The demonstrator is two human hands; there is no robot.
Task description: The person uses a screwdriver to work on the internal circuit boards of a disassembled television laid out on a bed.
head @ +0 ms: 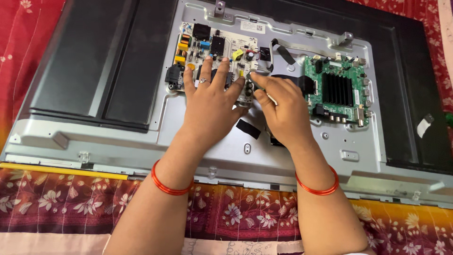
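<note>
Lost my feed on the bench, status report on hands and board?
Left hand flat on the power board. Right hand pinching a small part at its edge. Green board beside, untouched.

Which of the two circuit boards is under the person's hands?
The pale board on the left, with yellow parts; both hands rest on it. The green board lies untouched.

Bare metal chassis (141,137) lies open left of and below the left hand (210,101). Tall capacitors and coils on the power board (212,45) crowd its fingers (208,63); the green board (336,89) with black heatsink hems the right hand (283,108).
</note>
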